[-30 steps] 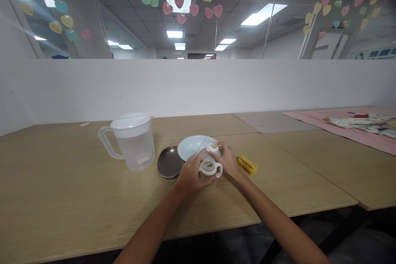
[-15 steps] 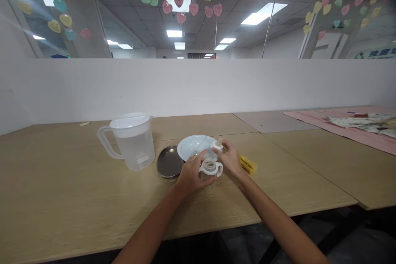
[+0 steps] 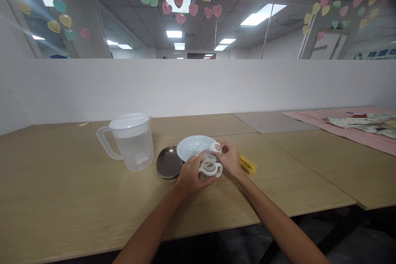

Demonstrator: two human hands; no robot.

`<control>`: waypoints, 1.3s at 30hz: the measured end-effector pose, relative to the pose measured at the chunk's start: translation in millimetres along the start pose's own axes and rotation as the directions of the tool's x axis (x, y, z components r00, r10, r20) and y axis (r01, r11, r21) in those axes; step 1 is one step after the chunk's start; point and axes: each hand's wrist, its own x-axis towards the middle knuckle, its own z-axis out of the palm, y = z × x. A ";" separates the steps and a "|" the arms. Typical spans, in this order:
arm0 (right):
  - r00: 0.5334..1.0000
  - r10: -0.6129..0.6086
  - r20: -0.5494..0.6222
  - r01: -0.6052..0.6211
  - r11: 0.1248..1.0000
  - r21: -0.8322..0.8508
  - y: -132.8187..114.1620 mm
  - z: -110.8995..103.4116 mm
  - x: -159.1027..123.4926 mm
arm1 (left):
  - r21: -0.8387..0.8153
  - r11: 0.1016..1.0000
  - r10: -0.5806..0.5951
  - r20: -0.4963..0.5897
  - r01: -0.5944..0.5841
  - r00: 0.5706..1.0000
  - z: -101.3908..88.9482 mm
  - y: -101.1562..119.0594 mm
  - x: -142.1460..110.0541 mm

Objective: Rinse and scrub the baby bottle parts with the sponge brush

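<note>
We have both hands working close together over the tabletop [image 3: 93, 206]. The fingers of our left hand [image 3: 191, 174] are clamped around a clear bottle [image 3: 209, 168], thumb on the near side and the other fingers round the far side. The bottle stands upright in that grip, its mouth uncovered and facing up, with a white handled collar [image 3: 219, 170] around its neck; one handle loop sticks out to the right of the left fingers. We cannot tell whether its base touches the wood.

The fingers of our right hand [image 3: 231, 159] are pinched together on a white cap [image 3: 215, 147], which we hold tilted just beyond the bottle's mouth, slightly to its right and apart from it. A translucent part shows within the cap, too small for us to make out fully.

Just beyond the left fingers sits a white bowl [image 3: 185, 147], its near right side hidden by our hands and what they hold. To the left of those fingers, close beside the bowl, lies a dark metal dish [image 3: 168, 164]. Farther left stands a translucent pitcher [image 3: 136, 146], lidded, its handle turned away from our fingers. Just right of the right hand lies a yellow object [image 3: 248, 165], partly covered by it. Well to the right of all our fingers, a pink cloth [image 3: 368, 140] carries a pale, crumpled heap [image 3: 365, 123].
</note>
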 end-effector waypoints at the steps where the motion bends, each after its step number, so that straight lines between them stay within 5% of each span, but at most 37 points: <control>1: 1.000 0.000 -0.005 0.000 1.000 -0.025 0.4 -0.3 0.3 | 0.003 1.000 0.001 -0.002 -0.001 1.000 0.2 -0.1 -0.2; 15: 0.996 0.040 -0.075 -0.047 0.995 -0.093 -2.6 -0.5 -2.1 | -0.001 1.000 0.004 -0.005 -0.004 1.000 -0.2 0.1 0.4; 19: 0.992 -0.082 -0.095 0.068 0.988 -0.140 -3.2 -2.9 -1.7 | 0.000 1.000 0.002 -0.010 -0.002 1.000 0.2 -0.1 -0.2; 24: 0.967 -0.252 0.039 0.253 0.928 -0.273 -10.7 -6.1 -5.8 | 0.004 1.000 0.000 -0.005 0.000 1.000 0.8 -1.5 0.0; 33: 0.968 -0.232 0.096 0.250 0.924 -0.291 -2.9 -5.6 -5.2 | -0.022 0.999 -0.030 -0.011 0.029 0.999 -0.8 1.9 -0.1; 39: 0.990 -0.115 0.084 0.137 0.934 -0.330 1.3 -4.3 -4.4 | -0.091 0.995 -0.051 0.016 0.053 0.999 0.0 -3.9 -1.0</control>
